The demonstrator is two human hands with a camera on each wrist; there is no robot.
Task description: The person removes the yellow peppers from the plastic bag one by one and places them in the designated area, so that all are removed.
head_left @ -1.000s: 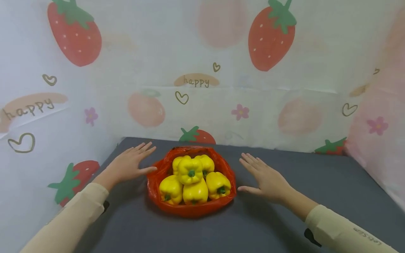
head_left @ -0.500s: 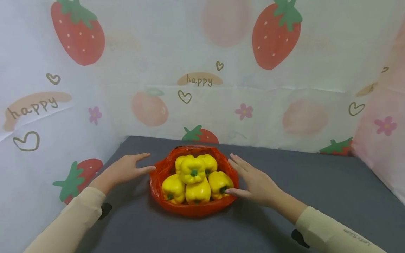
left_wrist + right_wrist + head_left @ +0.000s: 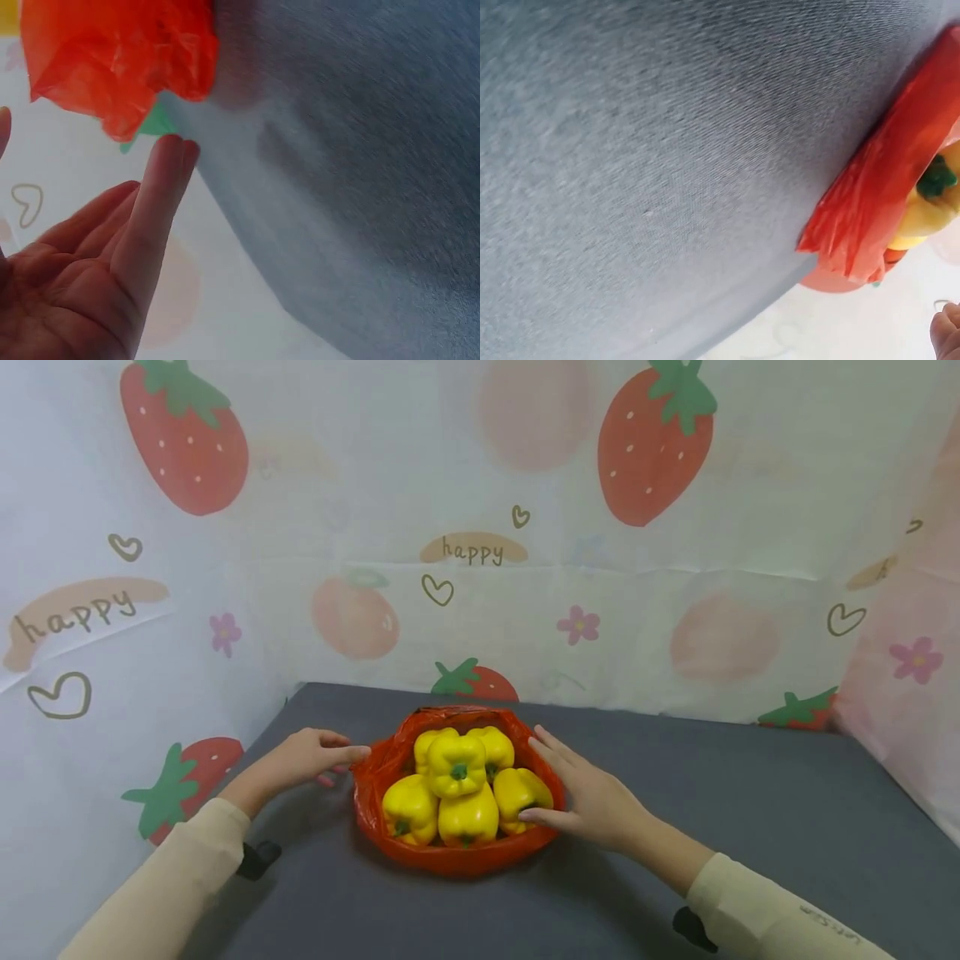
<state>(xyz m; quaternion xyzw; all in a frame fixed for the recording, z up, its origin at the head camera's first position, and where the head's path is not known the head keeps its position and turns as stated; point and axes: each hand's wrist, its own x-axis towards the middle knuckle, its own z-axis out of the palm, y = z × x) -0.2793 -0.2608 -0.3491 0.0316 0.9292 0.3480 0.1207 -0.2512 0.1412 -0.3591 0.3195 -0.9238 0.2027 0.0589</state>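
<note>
In the head view a red plastic bag (image 3: 457,860) with its mouth spread wide sits on the table. Several yellow bell peppers (image 3: 459,756) with green stems are piled inside it. Just left of the bag's rim is my left hand (image 3: 288,762), its fingers loosely bent; the left wrist view has the fingers (image 3: 154,202) beside the bag (image 3: 127,60) with a small gap. My right hand (image 3: 596,797) hovers at the right rim with fingers extended, its thumb in front of the right pepper (image 3: 521,797). Contact there cannot be told. Only a sliver of that hand enters the right wrist view.
A dark grey cloth (image 3: 420,914) covers the table. White sheets printed with strawberries, hearts and "happy" form a back wall (image 3: 480,610) and two side walls around it.
Both hands have come in toward the bag. My left hand's fingers have bent from spread to loosely curved. The right hand has moved left to the rim. Bag and peppers stay put.
</note>
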